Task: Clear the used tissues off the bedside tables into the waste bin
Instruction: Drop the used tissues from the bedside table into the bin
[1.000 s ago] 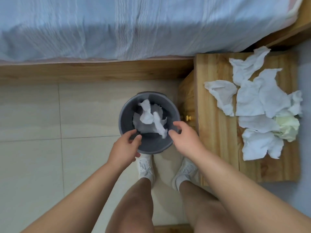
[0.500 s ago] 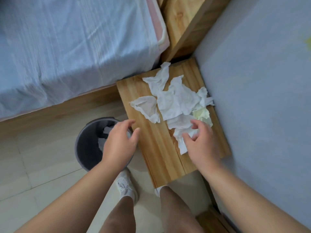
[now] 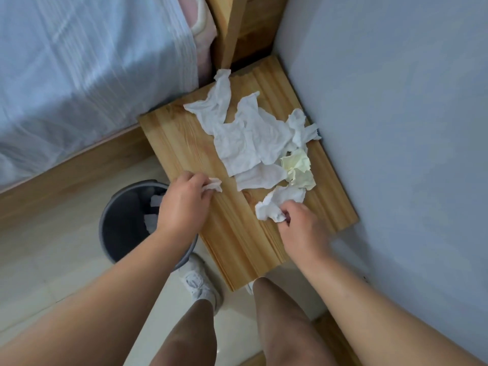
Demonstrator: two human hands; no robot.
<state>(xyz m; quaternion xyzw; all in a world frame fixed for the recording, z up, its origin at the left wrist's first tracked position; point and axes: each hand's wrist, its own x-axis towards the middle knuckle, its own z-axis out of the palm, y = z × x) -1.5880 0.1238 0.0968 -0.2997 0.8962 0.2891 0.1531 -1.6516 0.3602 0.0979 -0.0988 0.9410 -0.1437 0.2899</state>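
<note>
At the pale wooden bedside table (image 3: 237,241), left hand (image 3: 182,204) clutches a white tissue scrap (image 3: 214,185); right hand (image 3: 303,229) pinches a crumpled white wad (image 3: 277,203). The round grey waste bin (image 3: 109,215) stands leftward, nearest the left hand.

Wall (image 3: 396,101), pale blue-grey and matte, is running along the right edge of the bedside table (image 3: 184,143). Bed (image 3: 79,75) is sitting off the table's left edge, with a light blue sheet draping over its side and a pink layer (image 3: 202,35) showing under the sheet at the head end. Wooden bed rail (image 3: 66,188) is running below the sheet toward the table's near-left corner. Headboard (image 3: 237,27), in the same light wood, is standing at the table's back edge against the wall. Floor (image 3: 47,260) is showing large cream tiles (thin grout lines, slight gloss). Light is falling soft and even, and shadows are staying faint.
</note>
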